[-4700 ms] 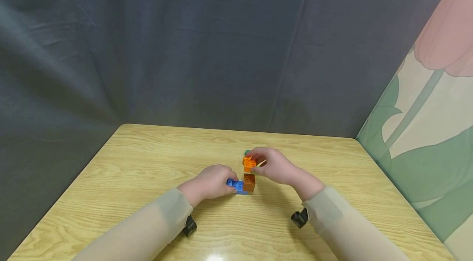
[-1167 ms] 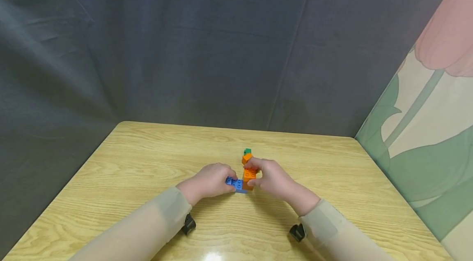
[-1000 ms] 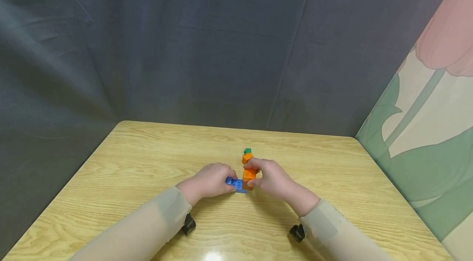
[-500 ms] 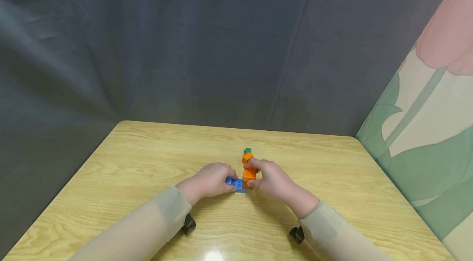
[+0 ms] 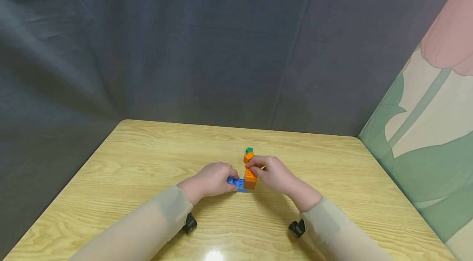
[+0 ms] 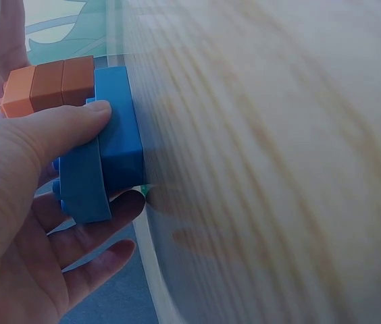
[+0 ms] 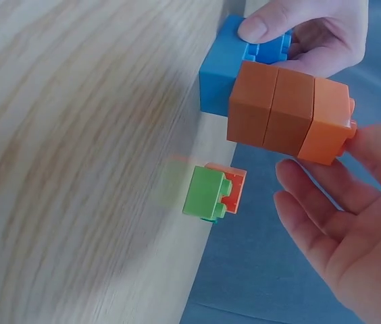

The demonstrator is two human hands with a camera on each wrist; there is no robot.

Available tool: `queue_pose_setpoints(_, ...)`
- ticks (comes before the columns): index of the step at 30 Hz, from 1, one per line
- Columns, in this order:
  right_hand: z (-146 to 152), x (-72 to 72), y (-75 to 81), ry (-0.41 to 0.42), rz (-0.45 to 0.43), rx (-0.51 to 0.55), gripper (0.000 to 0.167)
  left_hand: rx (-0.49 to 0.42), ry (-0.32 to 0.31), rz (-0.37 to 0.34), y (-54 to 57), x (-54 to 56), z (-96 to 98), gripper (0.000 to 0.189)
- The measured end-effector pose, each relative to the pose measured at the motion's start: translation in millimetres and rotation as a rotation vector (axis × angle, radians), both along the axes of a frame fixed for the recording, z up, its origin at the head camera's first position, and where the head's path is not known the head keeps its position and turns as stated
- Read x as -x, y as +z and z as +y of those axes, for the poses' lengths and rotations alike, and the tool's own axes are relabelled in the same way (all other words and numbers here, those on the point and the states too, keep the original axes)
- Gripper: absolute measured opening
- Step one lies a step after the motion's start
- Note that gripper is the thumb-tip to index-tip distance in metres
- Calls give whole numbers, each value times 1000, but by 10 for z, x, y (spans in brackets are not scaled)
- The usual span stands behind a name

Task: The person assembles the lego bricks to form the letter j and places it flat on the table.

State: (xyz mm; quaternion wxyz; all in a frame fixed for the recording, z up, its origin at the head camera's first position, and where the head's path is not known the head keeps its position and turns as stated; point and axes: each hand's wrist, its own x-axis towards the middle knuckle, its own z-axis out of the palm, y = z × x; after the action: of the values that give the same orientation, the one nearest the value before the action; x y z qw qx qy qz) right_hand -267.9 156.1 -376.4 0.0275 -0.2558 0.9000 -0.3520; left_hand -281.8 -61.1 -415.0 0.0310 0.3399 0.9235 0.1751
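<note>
My left hand point(image 5: 212, 179) grips a pair of joined blue toy building bricks point(image 6: 119, 128), thumb across one side and fingers on the other. On their right end rises a stack of two brown bricks point(image 7: 271, 104) topped by an orange brick point(image 7: 327, 121). Over that top brick is my right hand point(image 5: 277, 174); in the head view its thumb and index finger meet at the studs. Seen from the right wrist, the thumb side lies against the studs while the other fingers point(image 7: 312, 216) extend loosely beside the stack, not wrapped round it.
Behind the stack, loose bricks lie on the wooden table point(image 5: 166, 146): an orange one point(image 5: 249, 157), a green one point(image 5: 249, 150) and a light green one point(image 7: 204, 191). A dark curtain point(image 5: 207, 47) hangs behind the table, with a flower-patterned wall point(image 5: 436, 146) at right.
Earlier my right hand carried the orange brick over and set it on the brown stack. Now its thumb has slid up from the brick's side to the top. My left hand stays put.
</note>
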Motion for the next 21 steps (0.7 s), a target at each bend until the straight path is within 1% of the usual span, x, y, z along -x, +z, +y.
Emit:
queue_pose_setpoints(6, -5, 40, -22, -14, -7, 10, 19, -1, 0, 1, -5, 4, -2, 23)
queue_pose_setpoints(8, -5, 58, -37, -29, -11, 26, 21, 1, 1, 1, -6, 5, -2, 23)
queue_pose_setpoints(11, -2, 98, -66, -73, -16, 53, 22, 1, 2, 0, -8, 9, -4, 24)
queue_pose_setpoints(13, 6, 137, -91, -118, -13, 59, 20, 2, 3, 0, -8, 11, -4, 24)
queue_pose_setpoints(18, 42, 270, -139, -233, 4, 47, 13, 8, 8, -8, -16, 16, -2, 26)
queue_pose_setpoints(21, 60, 352, -146, -265, 17, 39, 13, 11, 11, -14, -22, 18, -3, 26)
